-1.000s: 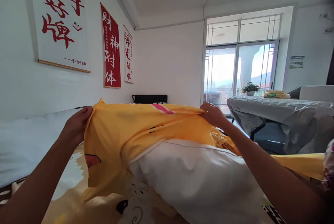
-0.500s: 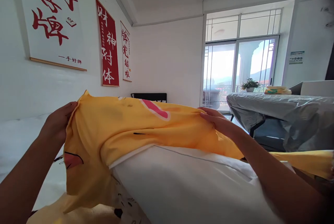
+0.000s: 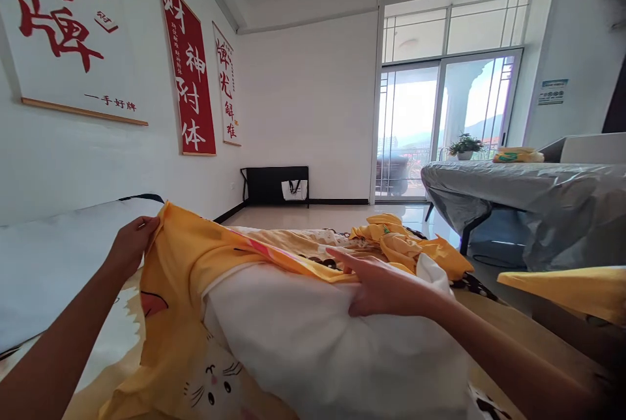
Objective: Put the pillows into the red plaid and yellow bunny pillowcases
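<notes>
A yellow pillowcase with printed patches hangs over a plump white pillow that is partly inside it. My left hand pinches the case's upper left corner, fingers closed. On the right, my right hand grips the pillow's upper side at the edge of the yellow cloth, index finger stretched along it and thumb below. Its other fingertips are hidden behind the pillow. Beneath lies patterned bedding with a printed cat face.
A crumpled heap of yellow cloth lies on the bed's far side. A white padded headboard runs along the left wall. Beyond stand a black folded frame, a plastic-covered table and a glass door.
The pillow and case have come lower, uncovering the heap and far bedding. My right hand has moved down and left, from the case's far edge onto the pillow. The left hand keeps its corner.
</notes>
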Action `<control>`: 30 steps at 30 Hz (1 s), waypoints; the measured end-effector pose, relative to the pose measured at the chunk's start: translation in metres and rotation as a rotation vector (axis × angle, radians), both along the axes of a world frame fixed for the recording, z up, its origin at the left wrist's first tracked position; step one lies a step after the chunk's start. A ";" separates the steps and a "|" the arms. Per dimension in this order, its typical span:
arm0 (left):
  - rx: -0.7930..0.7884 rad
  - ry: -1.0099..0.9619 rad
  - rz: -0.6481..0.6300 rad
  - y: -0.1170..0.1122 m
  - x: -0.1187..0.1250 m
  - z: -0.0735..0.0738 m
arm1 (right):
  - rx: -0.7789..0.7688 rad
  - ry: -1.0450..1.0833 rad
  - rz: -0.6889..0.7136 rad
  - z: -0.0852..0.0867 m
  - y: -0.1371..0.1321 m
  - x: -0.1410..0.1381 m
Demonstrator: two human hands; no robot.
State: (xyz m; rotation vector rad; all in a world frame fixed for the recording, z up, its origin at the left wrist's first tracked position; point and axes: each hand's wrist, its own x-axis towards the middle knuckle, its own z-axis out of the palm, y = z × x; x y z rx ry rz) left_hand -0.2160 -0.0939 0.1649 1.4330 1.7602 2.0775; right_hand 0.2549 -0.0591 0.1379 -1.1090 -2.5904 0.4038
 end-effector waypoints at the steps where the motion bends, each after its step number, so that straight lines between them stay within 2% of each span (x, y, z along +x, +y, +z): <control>1: -0.008 0.028 0.074 0.002 0.004 -0.002 | 0.001 0.009 -0.002 0.000 0.005 0.000; 3: 0.023 0.143 0.274 0.001 0.018 -0.004 | -0.005 0.012 0.002 0.000 0.014 0.000; 5: 0.133 0.398 0.390 -0.007 0.043 -0.004 | -0.016 0.005 -0.002 0.001 0.019 0.000; 6: 0.191 0.567 0.368 -0.012 0.058 -0.004 | -0.018 0.004 0.000 0.001 0.020 -0.001; 8: 0.234 0.964 0.180 -0.022 0.093 -0.006 | -0.014 0.014 0.011 0.001 0.024 -0.002; 10: 0.161 1.297 0.022 -0.027 0.124 -0.010 | -0.018 0.027 0.027 0.001 0.027 -0.002; 12: 0.056 1.461 -0.025 -0.025 0.146 -0.017 | -0.035 0.030 0.041 0.001 0.029 0.000; 14: -0.029 1.484 0.008 -0.018 0.156 -0.024 | -0.057 0.029 0.043 0.001 0.029 0.002; 17: -0.093 1.386 0.087 -0.005 0.159 -0.028 | -0.023 0.064 -0.001 0.002 0.025 0.003; 20: -0.149 1.307 0.074 0.002 0.158 -0.026 | 0.064 0.096 -0.012 0.001 0.020 -0.002; 24: -0.235 1.328 0.062 0.004 0.161 -0.024 | 0.129 0.051 0.025 0.002 0.019 -0.013; 27: -0.167 1.419 0.122 0.004 0.163 -0.031 | 0.220 -0.007 0.000 0.003 0.019 -0.019; 30: 0.000 1.478 0.168 0.005 0.164 -0.043 | 0.457 -0.006 -0.016 -0.006 0.012 -0.029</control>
